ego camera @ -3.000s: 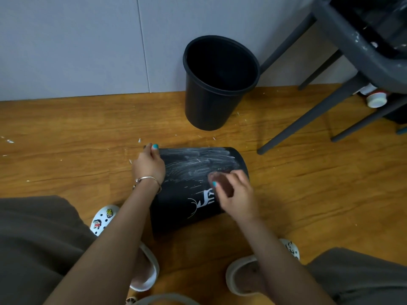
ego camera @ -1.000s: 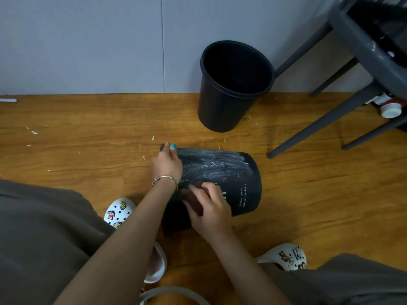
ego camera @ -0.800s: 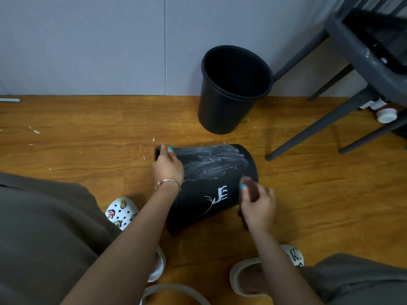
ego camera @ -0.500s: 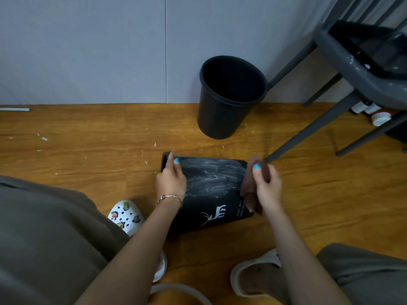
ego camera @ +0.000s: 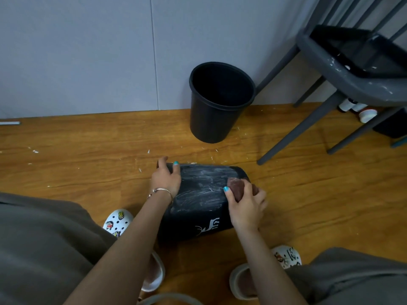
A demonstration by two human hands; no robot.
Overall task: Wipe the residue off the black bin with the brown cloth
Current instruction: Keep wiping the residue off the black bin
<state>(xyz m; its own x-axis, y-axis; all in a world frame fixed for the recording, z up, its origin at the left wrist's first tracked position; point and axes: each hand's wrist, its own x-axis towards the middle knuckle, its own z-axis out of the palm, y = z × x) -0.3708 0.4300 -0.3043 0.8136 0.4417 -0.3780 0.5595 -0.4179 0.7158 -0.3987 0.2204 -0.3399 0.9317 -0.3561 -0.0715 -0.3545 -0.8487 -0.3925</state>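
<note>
Head view: two black bins; lying black bin (ego camera: 198, 194) lower center, left hand (ego camera: 166, 179) fingers gripping rim, right hand (ego camera: 244, 203) fingers clamping brown cloth (ego camera: 235, 187); upright bin (ego camera: 218, 102) looking empty.

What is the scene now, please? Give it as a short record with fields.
lying bin: on its side on the floor, white residue smeared on top
left hand: grips the bin's end
right hand: holds the cloth against the bin
upright bin: by the wall, apart
chair: at right
</note>
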